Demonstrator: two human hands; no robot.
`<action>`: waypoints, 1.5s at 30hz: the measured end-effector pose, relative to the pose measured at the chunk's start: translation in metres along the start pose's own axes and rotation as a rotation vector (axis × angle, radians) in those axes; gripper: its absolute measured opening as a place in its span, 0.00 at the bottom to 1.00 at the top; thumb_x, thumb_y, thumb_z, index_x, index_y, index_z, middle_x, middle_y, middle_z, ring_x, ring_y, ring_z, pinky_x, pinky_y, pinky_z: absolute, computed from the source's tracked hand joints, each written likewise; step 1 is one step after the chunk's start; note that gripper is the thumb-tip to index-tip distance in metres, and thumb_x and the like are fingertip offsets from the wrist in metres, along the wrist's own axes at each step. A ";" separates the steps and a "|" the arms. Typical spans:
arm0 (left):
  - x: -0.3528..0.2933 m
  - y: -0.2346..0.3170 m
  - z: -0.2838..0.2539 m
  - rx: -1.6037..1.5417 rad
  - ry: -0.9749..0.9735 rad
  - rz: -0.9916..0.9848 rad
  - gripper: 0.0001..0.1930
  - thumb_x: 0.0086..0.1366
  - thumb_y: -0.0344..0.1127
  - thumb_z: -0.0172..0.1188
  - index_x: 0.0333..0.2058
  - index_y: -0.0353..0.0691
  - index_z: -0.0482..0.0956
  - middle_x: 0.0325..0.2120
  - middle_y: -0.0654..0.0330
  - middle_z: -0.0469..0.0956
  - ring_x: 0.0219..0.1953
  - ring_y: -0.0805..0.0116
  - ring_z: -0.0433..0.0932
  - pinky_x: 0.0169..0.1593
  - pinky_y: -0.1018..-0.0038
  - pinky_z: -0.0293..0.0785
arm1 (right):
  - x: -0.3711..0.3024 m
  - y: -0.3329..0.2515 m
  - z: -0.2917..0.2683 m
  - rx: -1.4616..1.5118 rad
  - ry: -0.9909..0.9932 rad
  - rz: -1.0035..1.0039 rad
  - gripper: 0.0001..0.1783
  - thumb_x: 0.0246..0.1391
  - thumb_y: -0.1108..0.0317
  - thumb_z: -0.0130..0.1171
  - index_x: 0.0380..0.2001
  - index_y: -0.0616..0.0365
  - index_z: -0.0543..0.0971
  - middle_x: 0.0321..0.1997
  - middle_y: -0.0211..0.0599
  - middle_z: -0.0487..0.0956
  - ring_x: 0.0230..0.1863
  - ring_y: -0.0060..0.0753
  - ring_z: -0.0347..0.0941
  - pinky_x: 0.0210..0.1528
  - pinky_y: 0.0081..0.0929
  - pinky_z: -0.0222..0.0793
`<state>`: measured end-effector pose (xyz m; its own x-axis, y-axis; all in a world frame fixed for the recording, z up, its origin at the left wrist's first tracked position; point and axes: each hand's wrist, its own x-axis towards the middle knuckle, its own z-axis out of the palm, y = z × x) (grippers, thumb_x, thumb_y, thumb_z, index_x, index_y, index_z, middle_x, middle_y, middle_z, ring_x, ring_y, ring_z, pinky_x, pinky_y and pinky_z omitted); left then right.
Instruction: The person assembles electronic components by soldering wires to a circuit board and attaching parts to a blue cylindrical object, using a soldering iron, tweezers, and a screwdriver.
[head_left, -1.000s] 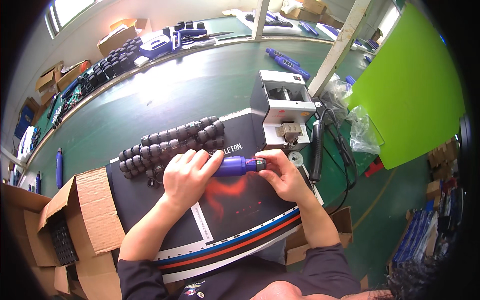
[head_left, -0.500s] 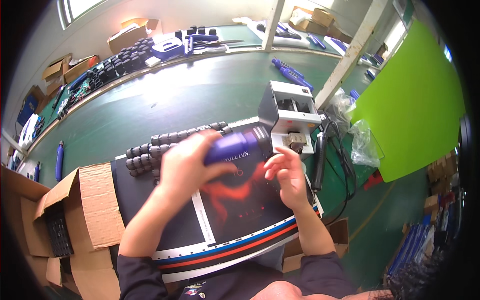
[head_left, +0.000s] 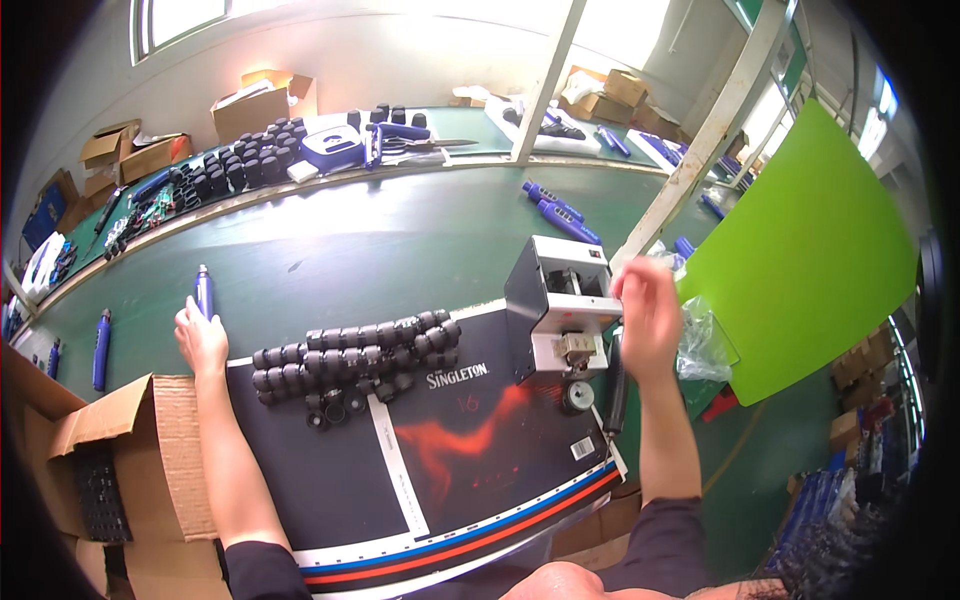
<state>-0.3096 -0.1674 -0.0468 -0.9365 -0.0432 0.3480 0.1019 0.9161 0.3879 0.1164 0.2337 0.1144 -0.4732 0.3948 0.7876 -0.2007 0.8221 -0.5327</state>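
Blue tool (head_left: 204, 289) moved far left — gripped by left hand (head_left: 205, 342) | right hand (head_left: 652, 318) raised, fingers curled — contents unclear

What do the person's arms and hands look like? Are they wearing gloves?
No gloves: the left hand and right hand are both bare. The forearms are bare too, with no watch to be seen. Plain, dark sleeves end around the elbows.
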 end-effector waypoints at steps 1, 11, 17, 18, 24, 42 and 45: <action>-0.001 0.002 -0.008 -0.003 0.007 -0.006 0.34 0.66 0.40 0.64 0.68 0.40 0.65 0.61 0.43 0.69 0.62 0.41 0.70 0.65 0.52 0.69 | 0.024 0.029 -0.004 -0.077 0.020 0.085 0.08 0.69 0.71 0.55 0.47 0.63 0.77 0.37 0.35 0.80 0.37 0.26 0.78 0.43 0.24 0.75; -0.055 0.135 -0.133 -0.733 0.381 0.412 0.25 0.74 0.41 0.58 0.65 0.38 0.70 0.62 0.48 0.69 0.66 0.55 0.67 0.71 0.59 0.58 | 0.077 0.322 0.015 -0.922 -0.473 0.633 0.33 0.57 0.61 0.68 0.60 0.65 0.68 0.57 0.59 0.78 0.47 0.56 0.84 0.53 0.53 0.78; -0.114 0.161 -0.161 -0.851 0.388 0.701 0.19 0.73 0.35 0.58 0.60 0.37 0.75 0.54 0.49 0.76 0.59 0.57 0.74 0.65 0.61 0.66 | 0.062 0.291 0.038 -1.038 -0.576 0.506 0.23 0.55 0.55 0.69 0.49 0.53 0.75 0.54 0.46 0.74 0.47 0.59 0.83 0.52 0.56 0.78; -0.123 0.162 -0.160 -0.918 0.267 0.749 0.18 0.70 0.31 0.59 0.57 0.37 0.77 0.49 0.51 0.78 0.52 0.58 0.76 0.60 0.63 0.70 | 0.068 0.275 0.037 -1.027 -0.522 0.493 0.20 0.56 0.55 0.69 0.47 0.51 0.77 0.54 0.45 0.72 0.47 0.60 0.83 0.50 0.56 0.79; -0.183 0.193 -0.173 -0.974 -0.373 1.092 0.20 0.58 0.25 0.69 0.51 0.35 0.83 0.36 0.57 0.80 0.37 0.60 0.79 0.43 0.69 0.77 | 0.087 0.089 -0.022 -0.261 -0.145 0.257 0.20 0.67 0.59 0.63 0.53 0.63 0.77 0.37 0.31 0.75 0.31 0.24 0.69 0.35 0.27 0.68; -0.255 0.197 -0.106 -1.068 -1.778 0.402 0.26 0.79 0.46 0.52 0.67 0.39 0.61 0.47 0.57 0.81 0.43 0.72 0.80 0.50 0.69 0.79 | -0.128 0.090 -0.071 -0.976 -0.333 0.680 0.29 0.65 0.49 0.62 0.54 0.64 0.72 0.43 0.53 0.82 0.43 0.53 0.83 0.45 0.46 0.78; -0.252 0.195 -0.111 -1.019 -1.808 0.360 0.25 0.80 0.47 0.51 0.67 0.40 0.62 0.47 0.58 0.81 0.43 0.72 0.80 0.50 0.70 0.80 | -0.129 0.087 -0.084 -0.137 -0.080 0.889 0.26 0.66 0.61 0.64 0.59 0.68 0.74 0.38 0.32 0.79 0.38 0.24 0.73 0.44 0.26 0.72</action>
<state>-0.0163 -0.0217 0.0361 0.0197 0.9604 -0.2780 -0.1743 0.2771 0.9449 0.2318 0.2889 -0.0075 -0.4638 0.8826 0.0763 0.3691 0.2708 -0.8891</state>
